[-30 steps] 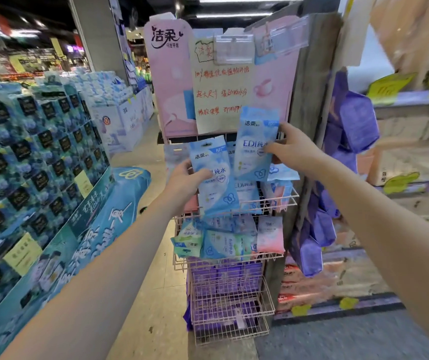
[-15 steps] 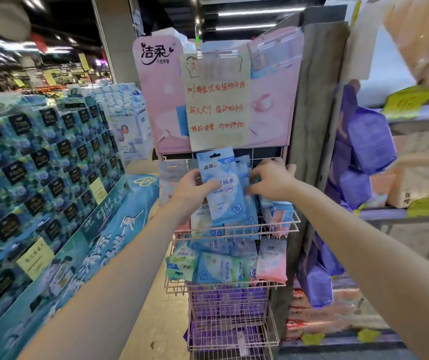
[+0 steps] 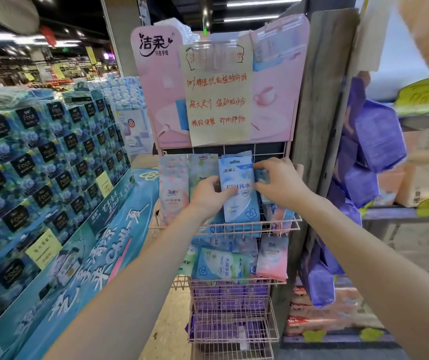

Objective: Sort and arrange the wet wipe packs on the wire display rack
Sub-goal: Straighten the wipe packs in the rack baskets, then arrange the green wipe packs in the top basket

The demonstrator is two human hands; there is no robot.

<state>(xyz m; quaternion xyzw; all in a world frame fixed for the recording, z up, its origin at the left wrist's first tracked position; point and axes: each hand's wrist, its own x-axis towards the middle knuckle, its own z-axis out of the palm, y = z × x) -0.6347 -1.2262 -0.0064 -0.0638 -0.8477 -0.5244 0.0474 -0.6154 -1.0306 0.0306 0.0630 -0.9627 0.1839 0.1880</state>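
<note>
Our left hand point(image 3: 209, 193) grips the left edge of a blue wet wipe pack point(image 3: 239, 196), thumb on its front. The pack stands upright in the top basket of the pink wire display rack point(image 3: 290, 227). Our right hand point(image 3: 280, 185) pinches a second blue pack point(image 3: 260, 178) tucked just behind it on the right. Left of the blue pack stand a green pack point(image 3: 200, 167) and a pink pack point(image 3: 173, 188). More packs fill the basket below, under a handwritten sign point(image 3: 217, 100).
</note>
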